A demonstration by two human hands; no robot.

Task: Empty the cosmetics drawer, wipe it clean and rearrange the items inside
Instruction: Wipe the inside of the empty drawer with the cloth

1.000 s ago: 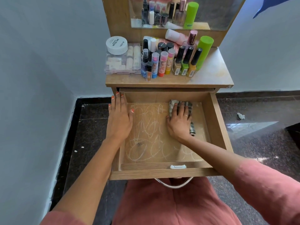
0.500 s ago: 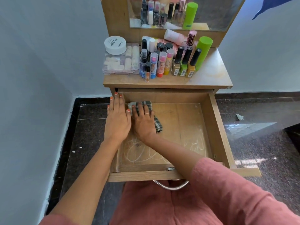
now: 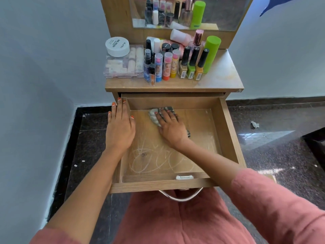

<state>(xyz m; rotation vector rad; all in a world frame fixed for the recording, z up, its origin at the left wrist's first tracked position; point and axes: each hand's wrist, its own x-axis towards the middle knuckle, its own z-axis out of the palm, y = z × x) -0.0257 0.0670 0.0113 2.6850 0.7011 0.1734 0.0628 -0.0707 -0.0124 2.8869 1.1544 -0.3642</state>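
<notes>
The pulled-out drawer [image 3: 226,131] holds only a checked cloth [image 3: 153,117] near its back wall, pressed flat under the straight fingers of the right hand [image 3: 171,127]. The left hand [image 3: 120,127] rests open on the drawer's left wall. White scribbles mark its wooden floor toward the front. The cosmetics [image 3: 175,66] stand on the worktop [image 3: 221,76] above.
</notes>
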